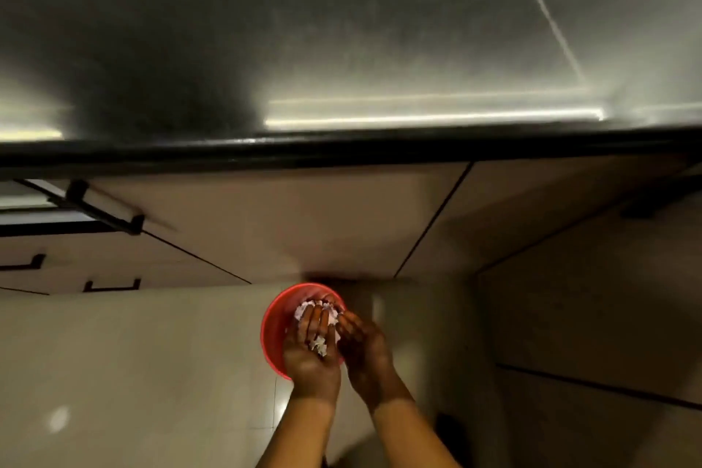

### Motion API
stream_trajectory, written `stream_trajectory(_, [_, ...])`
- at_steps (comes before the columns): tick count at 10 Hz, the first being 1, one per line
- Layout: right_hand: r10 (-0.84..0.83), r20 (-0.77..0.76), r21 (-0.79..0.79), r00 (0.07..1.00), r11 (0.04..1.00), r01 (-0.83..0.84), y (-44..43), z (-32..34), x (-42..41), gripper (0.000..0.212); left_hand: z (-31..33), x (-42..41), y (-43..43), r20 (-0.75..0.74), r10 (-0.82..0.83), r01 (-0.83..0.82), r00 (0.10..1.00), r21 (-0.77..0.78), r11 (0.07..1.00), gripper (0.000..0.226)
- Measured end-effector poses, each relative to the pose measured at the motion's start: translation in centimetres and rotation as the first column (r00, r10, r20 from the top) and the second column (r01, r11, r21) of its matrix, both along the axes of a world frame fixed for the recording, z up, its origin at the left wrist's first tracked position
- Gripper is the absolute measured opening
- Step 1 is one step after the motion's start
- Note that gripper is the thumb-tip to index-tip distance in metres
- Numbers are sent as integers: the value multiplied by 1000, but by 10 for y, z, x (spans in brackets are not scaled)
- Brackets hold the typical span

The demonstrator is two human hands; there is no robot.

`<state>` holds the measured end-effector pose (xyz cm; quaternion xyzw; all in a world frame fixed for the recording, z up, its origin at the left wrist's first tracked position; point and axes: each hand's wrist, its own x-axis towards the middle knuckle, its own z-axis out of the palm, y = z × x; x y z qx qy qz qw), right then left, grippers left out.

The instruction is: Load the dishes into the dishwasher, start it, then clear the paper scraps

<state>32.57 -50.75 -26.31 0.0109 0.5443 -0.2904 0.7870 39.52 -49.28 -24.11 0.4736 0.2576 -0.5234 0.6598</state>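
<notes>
A round red bin [274, 327] stands on the pale tiled floor below the counter. Both my hands hang over its mouth. My left hand [313, 350] is palm up with fingers spread, and a few white paper scraps [318, 345] lie on the palm. More white scraps [305, 310] show past the fingertips, inside the bin or falling into it; which one I cannot tell. My right hand [362, 344] is cupped beside the left, its fingers touching the left palm's edge, and I see nothing in it.
A dark glossy countertop [342, 49] fills the upper half, its black front edge [342, 152] overhanging beige cabinet doors [304, 224] with black handles [110, 285] at left. Another cabinet face [588, 334] stands at right. Pale floor tiles [133, 372] spread to the left.
</notes>
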Motion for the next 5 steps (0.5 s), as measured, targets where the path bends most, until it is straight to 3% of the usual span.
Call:
stream_trajectory(1, [111, -58, 47, 992, 993, -108, -6, -86, 36, 20, -87, 42, 3, 86, -141, 124, 986, 174, 977, 49])
stream_trajectory(2, [174, -80, 81, 982, 983, -167, -11, -153, 63, 34, -174, 85, 3, 119, -258, 224, 959, 244, 944, 54])
stream_trajectory(3, [212, -139, 116, 967, 974, -197, -9, -178, 71, 35, -217, 105, 9, 137, -460, 395, 877, 337, 855, 52])
stream_trajectory(4, [312, -264, 152, 912, 948, -280, -2, -200, 77, 18, -232, 117, 22, 125, -612, 523, 781, 406, 750, 34])
stream_trajectory(5, [273, -333, 73, 903, 962, -263, 4, -202, 79, 29, -225, 114, 27, 134, -619, 517, 774, 430, 740, 32])
